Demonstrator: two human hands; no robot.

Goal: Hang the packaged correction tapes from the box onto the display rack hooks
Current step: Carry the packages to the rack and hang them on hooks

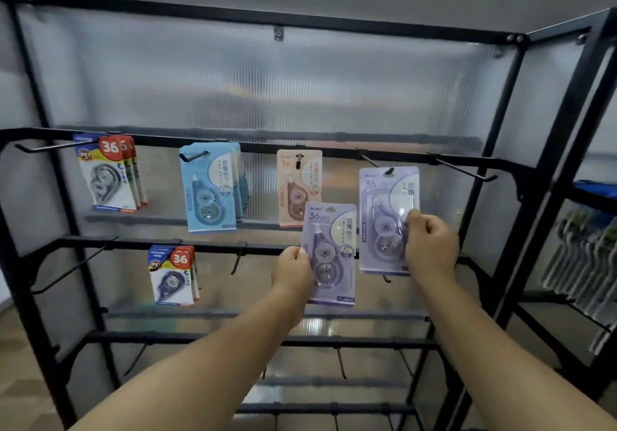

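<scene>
My right hand point(430, 245) pinches the right edge of a purple correction tape pack point(384, 217) whose hang hole sits on a black hook point(370, 161) of the upper rail. My left hand point(293, 270) grips the left edge of a second purple pack point(330, 257), held upright in front of the rack, off any hook. A peach pack point(298, 180), a stack of blue packs point(210, 186) and white packs marked 36 point(110, 173) hang on the same rail. More white packs marked 36 point(172, 273) hang one rail lower. The box is out of view.
The black metal display rack point(514, 150) has a ribbed translucent back panel. A bare hook point(467, 171) sticks out at the upper right, another point(50, 146) at the upper left, with more on the lower rails. A neighbouring rack point(581, 257) with hanging goods stands at the right.
</scene>
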